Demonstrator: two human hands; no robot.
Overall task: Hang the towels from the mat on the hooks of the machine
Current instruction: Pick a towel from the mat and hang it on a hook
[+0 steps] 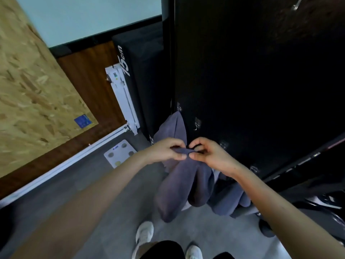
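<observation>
Nearest: two white shoes [144, 233] on the grey floor [93, 184], toes toward the machine.

Both forearms reach forward. Left hand [166, 149] and right hand [207, 152] are close together, fingertips almost touching. Each pinches the bunched top edge of one grey towel [186, 182] between thumb and fingers. The rest of this towel hangs down in two folds, off the floor, just in front of the black machine panel [252, 81].

A second grey towel [227, 200] hangs under the right forearm; its top is hidden behind the wrist.

A row of small clear hooks runs along the panel. One bare hook [223, 144] is just beside the right hand, and another bare hook [197, 124] is further on. At the far hook [179, 107] hangs a third grey towel [175, 129].

Further back: white bathroom scale [120, 153] on the floor, white radiator [123, 98], and a black box [141, 71] marked "75cm".
</observation>
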